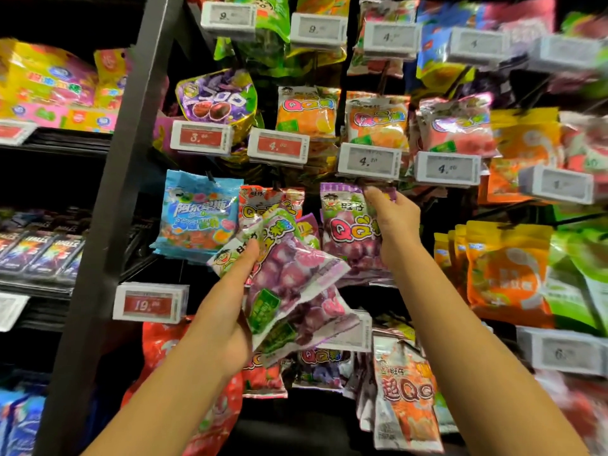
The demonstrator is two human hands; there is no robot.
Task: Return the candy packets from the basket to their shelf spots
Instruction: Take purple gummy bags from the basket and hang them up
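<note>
Gripping purple packets [289, 284], left hand [227, 327], right hand [393, 215] pinching hung packet [348, 232]

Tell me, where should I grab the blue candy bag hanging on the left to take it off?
Pinch the blue bag by its flat top edge, coming straight from the front. It hangs from a hook there, so the top is the part to slide off. The left hand is full of purple packets, so another hand would suit.

Two hands are up at the shelf: the left hand [227, 327] holds two purple grape packets [289, 281], the right hand [393, 218] one hanging purple packet [348, 235]. Four red price tags [200, 137] show; the blurred white ones can't be counted.
</note>
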